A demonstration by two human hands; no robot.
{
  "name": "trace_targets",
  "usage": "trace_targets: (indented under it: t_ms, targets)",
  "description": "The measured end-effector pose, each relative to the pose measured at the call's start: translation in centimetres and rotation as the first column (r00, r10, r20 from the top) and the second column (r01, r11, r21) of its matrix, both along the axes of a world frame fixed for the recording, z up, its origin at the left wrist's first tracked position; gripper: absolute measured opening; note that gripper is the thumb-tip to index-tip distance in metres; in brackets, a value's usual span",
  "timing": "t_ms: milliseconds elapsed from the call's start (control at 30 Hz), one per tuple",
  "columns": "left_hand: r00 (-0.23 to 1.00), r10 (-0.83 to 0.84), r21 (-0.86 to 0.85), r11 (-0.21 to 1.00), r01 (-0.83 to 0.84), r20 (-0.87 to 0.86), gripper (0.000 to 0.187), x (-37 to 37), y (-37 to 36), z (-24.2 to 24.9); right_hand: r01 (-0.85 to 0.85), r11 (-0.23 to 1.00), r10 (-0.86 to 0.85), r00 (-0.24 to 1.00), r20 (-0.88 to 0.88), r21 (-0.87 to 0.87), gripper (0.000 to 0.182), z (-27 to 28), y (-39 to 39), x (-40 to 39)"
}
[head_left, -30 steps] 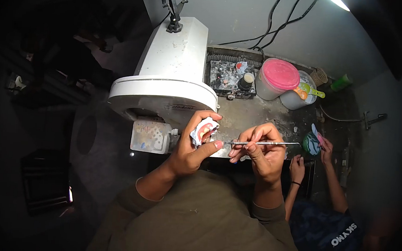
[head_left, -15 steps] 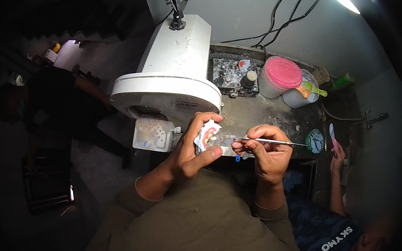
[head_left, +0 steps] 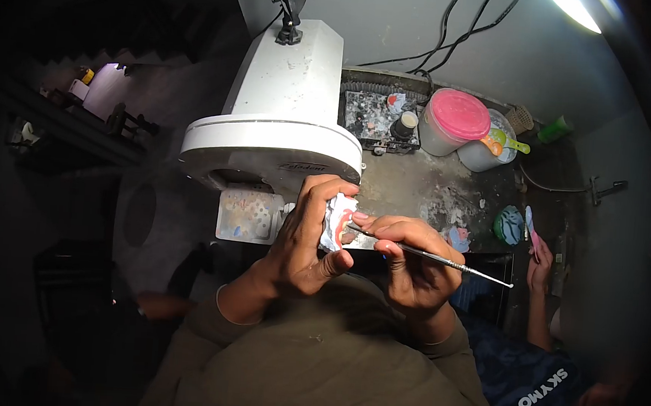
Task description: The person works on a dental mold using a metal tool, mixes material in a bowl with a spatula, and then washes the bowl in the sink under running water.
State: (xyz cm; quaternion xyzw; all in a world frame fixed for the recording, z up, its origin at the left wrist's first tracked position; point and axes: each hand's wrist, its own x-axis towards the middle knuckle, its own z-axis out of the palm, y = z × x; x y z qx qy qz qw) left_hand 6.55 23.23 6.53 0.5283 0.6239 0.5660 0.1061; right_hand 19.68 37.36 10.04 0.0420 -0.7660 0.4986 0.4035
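Observation:
My left hand (head_left: 300,239) is closed around a white plaster dental model (head_left: 332,234), its fingers behind and its thumb at the lower edge. Pink material and pale teeth show on the model's right-facing side. Between the thumb and fingers of my right hand (head_left: 422,274) is a slim metal dental carver (head_left: 479,272). The carver slants, with its rear end pointing down to the right. Its working end meets the model or lies right beside it; my fingers partly cover that spot.
Behind my left hand stands a white machine (head_left: 273,139) with a spattered tray (head_left: 245,216) below. A pink-lidded tub (head_left: 456,118), a bucket with scoops (head_left: 487,158), a black debris tray (head_left: 374,104) and a green bowl (head_left: 508,225) line the bench. A co-worker's hand (head_left: 540,267) holds a spatula at right.
My right hand has moved left to the model, and the carver has tipped from nearly level to slanted. A pink-and-blue scrap shows beside it. The person at far left has moved lower in view.

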Motion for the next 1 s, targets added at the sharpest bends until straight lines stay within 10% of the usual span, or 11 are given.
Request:
trace_targets:
  t_ms: [1000]
  targets:
    - [0.995,-0.076,0.033,0.996,0.079,-0.067,0.087,-8.4,-6.3,1.8,0.215,0.964,-0.212,0.977,-0.031,0.156,0.015,1.4,-8.2,-7.3]
